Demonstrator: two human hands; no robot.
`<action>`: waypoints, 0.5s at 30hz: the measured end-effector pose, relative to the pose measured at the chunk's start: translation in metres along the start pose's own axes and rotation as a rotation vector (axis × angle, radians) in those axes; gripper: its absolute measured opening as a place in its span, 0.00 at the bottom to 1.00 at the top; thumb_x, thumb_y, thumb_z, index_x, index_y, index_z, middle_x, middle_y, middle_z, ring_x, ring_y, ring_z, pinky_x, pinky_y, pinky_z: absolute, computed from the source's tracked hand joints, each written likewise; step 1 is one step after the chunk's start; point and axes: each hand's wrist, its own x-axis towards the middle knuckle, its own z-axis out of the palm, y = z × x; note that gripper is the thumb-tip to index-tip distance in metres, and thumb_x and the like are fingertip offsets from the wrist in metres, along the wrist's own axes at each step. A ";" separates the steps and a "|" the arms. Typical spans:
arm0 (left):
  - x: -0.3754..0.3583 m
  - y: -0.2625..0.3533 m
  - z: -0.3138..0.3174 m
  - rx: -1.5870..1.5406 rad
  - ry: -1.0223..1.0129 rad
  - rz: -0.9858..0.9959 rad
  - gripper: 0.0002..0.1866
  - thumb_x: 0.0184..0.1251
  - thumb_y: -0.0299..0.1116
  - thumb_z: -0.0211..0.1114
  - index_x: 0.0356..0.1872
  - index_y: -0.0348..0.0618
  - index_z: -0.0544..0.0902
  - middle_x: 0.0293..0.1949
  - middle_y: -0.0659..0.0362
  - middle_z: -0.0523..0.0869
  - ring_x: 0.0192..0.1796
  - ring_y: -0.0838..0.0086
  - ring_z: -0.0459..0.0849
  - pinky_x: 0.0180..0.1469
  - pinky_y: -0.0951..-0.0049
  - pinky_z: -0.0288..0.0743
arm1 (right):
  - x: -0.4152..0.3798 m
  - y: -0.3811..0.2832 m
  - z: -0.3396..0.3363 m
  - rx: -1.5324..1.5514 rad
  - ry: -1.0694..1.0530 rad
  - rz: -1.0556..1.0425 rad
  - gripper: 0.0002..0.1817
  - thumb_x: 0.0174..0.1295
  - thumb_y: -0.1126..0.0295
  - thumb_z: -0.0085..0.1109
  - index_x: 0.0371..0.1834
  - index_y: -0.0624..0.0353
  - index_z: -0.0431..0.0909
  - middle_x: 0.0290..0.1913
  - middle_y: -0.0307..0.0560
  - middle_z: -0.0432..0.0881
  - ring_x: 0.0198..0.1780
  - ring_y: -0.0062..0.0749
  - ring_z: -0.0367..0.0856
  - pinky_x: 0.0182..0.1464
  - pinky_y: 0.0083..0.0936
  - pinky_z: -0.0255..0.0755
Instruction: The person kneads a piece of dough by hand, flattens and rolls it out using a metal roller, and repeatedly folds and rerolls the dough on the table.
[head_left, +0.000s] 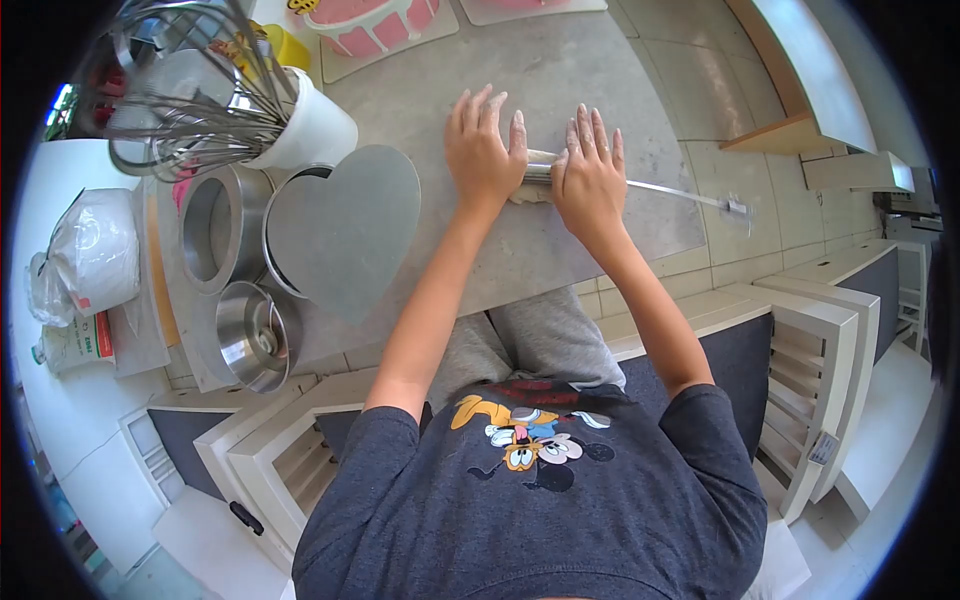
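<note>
My left hand (484,150) lies with fingers stretched forward and thumb apart, at the left end of a shiny metal cylinder (540,172). Over the cylinder's right part rests my right hand (592,172), palm down, fingers long and spread. Both hands have white, floury fingers. Pale dough (531,192) shows under and around the cylinder between the hands; the rest is hidden by them. A thin metal rod (675,190) runs out to the right from beneath my right hand, past the table edge, ending in a small block-like tip.
On the grey table (560,75), a heart-shaped metal plate (345,225) leans over round tins (212,228) at left. A steel bowl (258,337) sits by the front edge. Whisks stand in a white container (318,125). A pink-and-white cake (375,28) is at the back. White chairs (800,400) flank me.
</note>
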 end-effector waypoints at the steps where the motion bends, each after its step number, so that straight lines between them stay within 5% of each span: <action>1: 0.000 -0.001 0.002 -0.033 0.037 -0.003 0.19 0.63 0.40 0.56 0.51 0.41 0.78 0.57 0.54 0.76 0.63 0.56 0.68 0.64 0.61 0.61 | 0.001 0.000 0.002 0.003 -0.019 0.005 0.26 0.60 0.66 0.41 0.60 0.72 0.66 0.66 0.60 0.63 0.70 0.49 0.57 0.70 0.47 0.45; 10: 0.018 -0.006 0.017 -0.061 0.065 -0.066 0.17 0.60 0.38 0.57 0.44 0.38 0.81 0.52 0.51 0.79 0.60 0.55 0.70 0.61 0.58 0.63 | 0.023 0.006 0.014 0.115 0.063 0.022 0.30 0.59 0.65 0.40 0.66 0.60 0.62 0.68 0.56 0.62 0.72 0.52 0.52 0.71 0.52 0.40; 15: 0.027 -0.003 0.016 -0.041 0.028 -0.087 0.16 0.60 0.39 0.58 0.42 0.38 0.81 0.51 0.52 0.79 0.59 0.56 0.71 0.60 0.60 0.64 | 0.028 0.014 0.020 0.172 -0.133 0.079 0.32 0.62 0.62 0.36 0.73 0.48 0.50 0.73 0.57 0.50 0.74 0.53 0.42 0.70 0.57 0.35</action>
